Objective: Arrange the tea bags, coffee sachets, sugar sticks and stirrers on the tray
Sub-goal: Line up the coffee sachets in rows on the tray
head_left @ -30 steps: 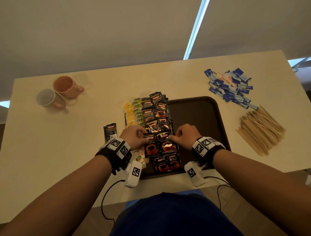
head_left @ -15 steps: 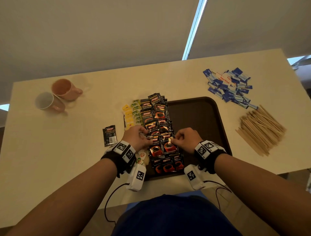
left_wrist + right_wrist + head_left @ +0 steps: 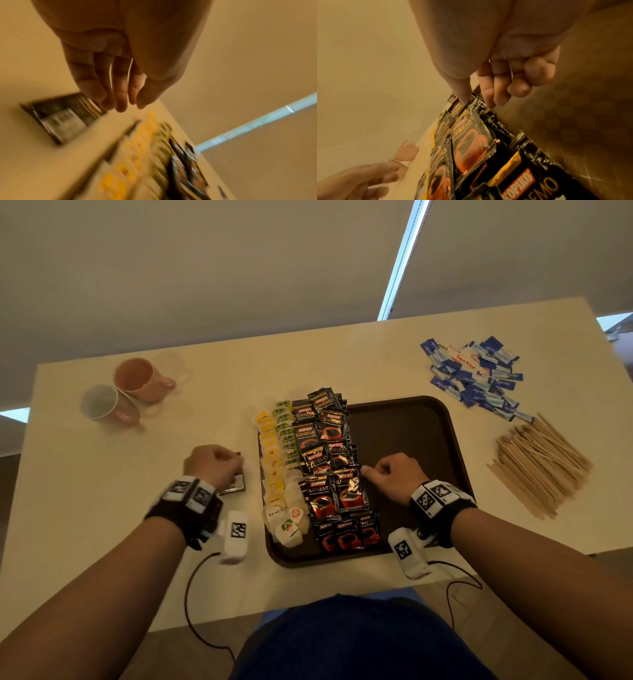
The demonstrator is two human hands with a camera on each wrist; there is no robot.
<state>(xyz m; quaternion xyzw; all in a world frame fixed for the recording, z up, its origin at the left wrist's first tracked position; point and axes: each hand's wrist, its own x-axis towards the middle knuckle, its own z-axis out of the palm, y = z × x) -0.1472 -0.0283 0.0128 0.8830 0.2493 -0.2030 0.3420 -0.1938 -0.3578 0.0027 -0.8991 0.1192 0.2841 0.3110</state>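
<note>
Left hand (image 3: 213,465) over stray black foil coffee sachet (image 3: 58,119), fingers (image 3: 120,94) loose, holding nothing; right hand (image 3: 394,477) thumb-pressing overlapped black sachet row (image 3: 329,460); could scatter if nudged.

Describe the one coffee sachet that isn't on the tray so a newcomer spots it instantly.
Start at the brown tray mid-table. Just off its left edge, on bare tabletop, lies a lone coffee sachet beneath the left hand. Every other coffee sachet sits in the overlapping rows on the tray.
</note>
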